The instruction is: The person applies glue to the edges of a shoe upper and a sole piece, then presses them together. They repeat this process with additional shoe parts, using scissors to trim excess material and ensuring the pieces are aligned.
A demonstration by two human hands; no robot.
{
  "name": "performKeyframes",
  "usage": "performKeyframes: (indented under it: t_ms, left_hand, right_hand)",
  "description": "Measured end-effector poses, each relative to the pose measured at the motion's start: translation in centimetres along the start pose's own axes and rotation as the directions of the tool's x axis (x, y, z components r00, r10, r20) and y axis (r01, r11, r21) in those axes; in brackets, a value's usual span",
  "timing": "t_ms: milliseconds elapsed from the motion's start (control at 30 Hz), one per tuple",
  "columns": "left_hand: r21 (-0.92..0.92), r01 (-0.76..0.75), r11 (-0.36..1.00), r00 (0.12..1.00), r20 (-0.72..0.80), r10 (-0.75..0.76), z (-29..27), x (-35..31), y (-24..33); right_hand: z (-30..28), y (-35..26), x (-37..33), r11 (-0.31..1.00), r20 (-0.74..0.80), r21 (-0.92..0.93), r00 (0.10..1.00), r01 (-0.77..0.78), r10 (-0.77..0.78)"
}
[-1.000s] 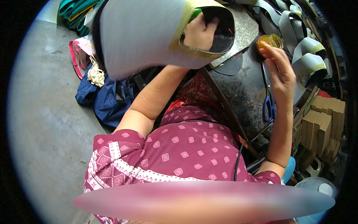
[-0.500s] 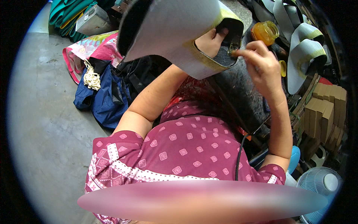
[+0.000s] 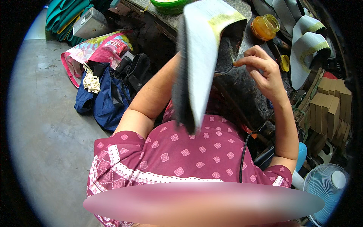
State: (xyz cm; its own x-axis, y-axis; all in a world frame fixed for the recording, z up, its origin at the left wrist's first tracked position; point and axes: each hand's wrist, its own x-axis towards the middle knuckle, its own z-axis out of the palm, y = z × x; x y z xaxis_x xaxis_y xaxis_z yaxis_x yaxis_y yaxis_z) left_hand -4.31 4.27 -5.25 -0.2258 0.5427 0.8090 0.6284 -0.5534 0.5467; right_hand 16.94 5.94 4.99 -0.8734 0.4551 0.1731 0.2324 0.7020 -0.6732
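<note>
My left forearm reaches up behind a curved grey-white shoe upper with a black lining and a yellow-stained edge. My left hand is hidden behind this piece and holds it up off the bench. My right hand is beside the piece's right edge. Its index finger points out, its tip at the dark lining's edge, while the other fingers are half bent with nothing visible in them. An uncapped glass jar of amber-yellow paste stands just beyond my right hand, and a yellow lid lies to its right.
More grey uppers lie at the far right, above stacked tan blocks. A green tub stands on the bench's far side. Bags rest on the floor at left. A fan is at lower right; a black cable hangs near me.
The upper has swung round to the right and turned, its dark end now hanging toward me and covering my left hand. My right fingertip has moved slightly down and left, staying near the lining's edge.
</note>
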Motion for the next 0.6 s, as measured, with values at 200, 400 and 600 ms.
performKeyframes:
  t_ms: [200,400,600]
  left_hand:
    - [-0.147,0.522,0.84,0.847,0.207,-0.49,-1.2,1.2,2.9]
    - [-0.056,0.414,0.909,0.883,0.267,-0.386,-0.8,0.8,1.4]
    - [0.093,0.427,0.9,0.872,0.22,-0.437,-0.1,-1.3,0.4]
  right_hand:
    - [-0.3,-1.1,0.4,0.745,-0.177,-0.659,0.94,0.106,-0.29]
    - [-0.9,-1.2,0.9,0.712,-0.201,-0.69,0.91,0.131,-0.362]
    - [0.1,0.2,1.0,0.579,-0.077,-0.804,0.94,0.138,-0.332]
